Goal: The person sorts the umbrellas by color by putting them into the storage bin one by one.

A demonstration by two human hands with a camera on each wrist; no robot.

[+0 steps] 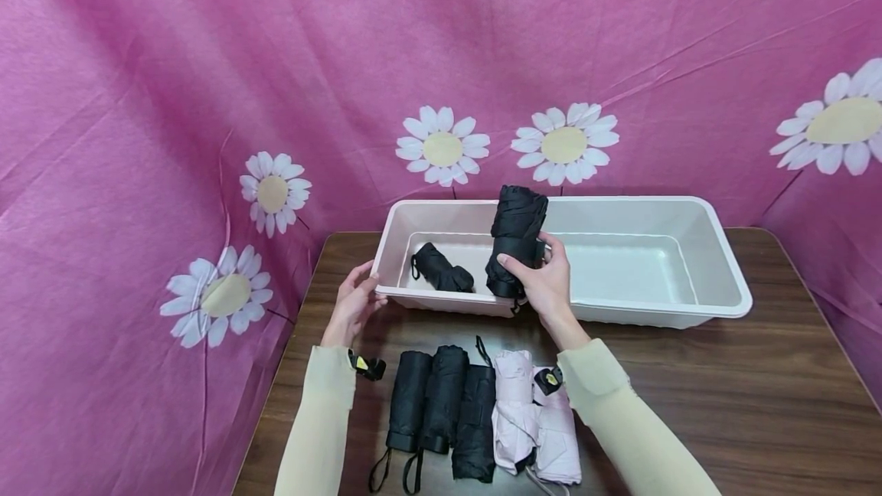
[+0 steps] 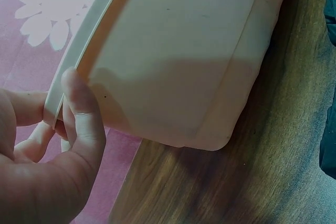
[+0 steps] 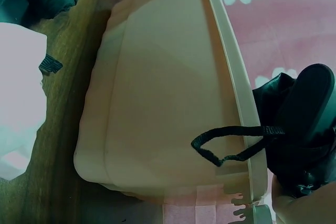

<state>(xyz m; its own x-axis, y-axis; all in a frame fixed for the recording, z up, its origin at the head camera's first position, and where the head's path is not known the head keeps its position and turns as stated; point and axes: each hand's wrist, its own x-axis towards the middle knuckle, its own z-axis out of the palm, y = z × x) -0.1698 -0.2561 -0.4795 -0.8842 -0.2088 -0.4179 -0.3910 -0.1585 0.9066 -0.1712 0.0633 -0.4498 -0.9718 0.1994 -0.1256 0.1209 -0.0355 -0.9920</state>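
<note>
My right hand (image 1: 549,285) grips a folded black umbrella (image 1: 518,224), held upright over the front rim of a long white plastic bin (image 1: 634,274). Its wrist loop (image 3: 220,130) dangles across the rim in the right wrist view. At the bin's front left corner, my left hand (image 1: 354,301) pinches the rim (image 2: 92,32) between thumb and fingers. Another black umbrella (image 1: 442,268) lies tilted on the bin's floor, in the left part.
In front of the bin, a row of folded umbrellas lies on the wooden table (image 1: 689,404): three black ones, such as the leftmost umbrella (image 1: 409,396), and two pale pink ones, including a pink umbrella (image 1: 512,404). A pink flowered cloth (image 1: 344,98) hangs behind.
</note>
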